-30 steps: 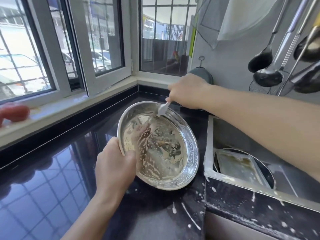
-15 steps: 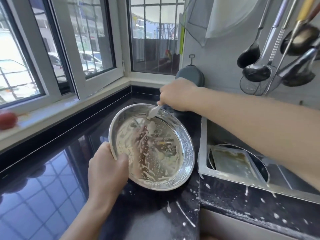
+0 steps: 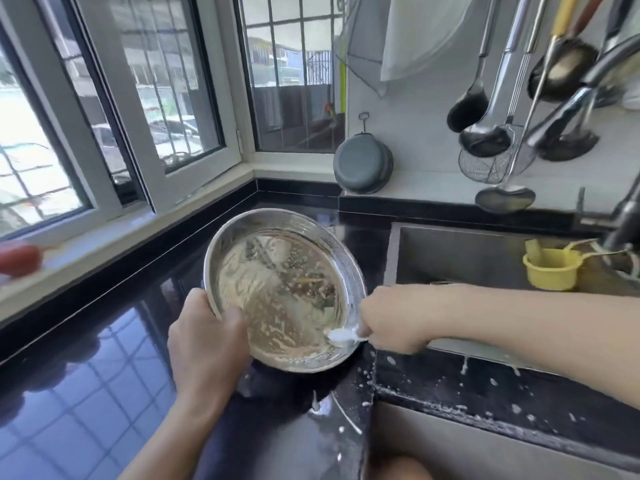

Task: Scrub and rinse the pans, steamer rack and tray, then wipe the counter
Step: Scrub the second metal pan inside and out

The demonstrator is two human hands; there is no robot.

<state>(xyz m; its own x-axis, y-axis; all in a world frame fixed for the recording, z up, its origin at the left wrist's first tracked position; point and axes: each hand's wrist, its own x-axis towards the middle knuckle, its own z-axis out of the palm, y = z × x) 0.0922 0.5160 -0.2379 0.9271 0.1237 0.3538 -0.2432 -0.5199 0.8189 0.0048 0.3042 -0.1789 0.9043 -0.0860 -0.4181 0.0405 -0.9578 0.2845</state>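
A round steel pan [image 3: 325, 244], soapy and streaked with brown residue inside, is tilted on the black counter [image 3: 104, 393] left of the sink. My left hand [image 3: 207, 344] grips its near-left rim, thumb inside the pan. My right hand [image 3: 391, 320] holds a foamy white scrubbing tool [image 3: 343, 336] against the pan's lower right inner edge. I cannot tell what kind of tool it is; most of it is hidden in my fist.
The steel sink [image 3: 450, 258] lies to the right, with a yellow cup [image 3: 550, 268] inside and a tap [image 3: 623, 216] above. Ladles and a skimmer [image 3: 485, 133] hang on the wall. A dark lid [image 3: 363, 164] leans at the back. Foam spatters dot the sink's front edge [image 3: 450, 393].
My right hand has swept with the scrubber from the pan's far rim round to its near right edge. The left hand keeps its grip. The view has shifted right.
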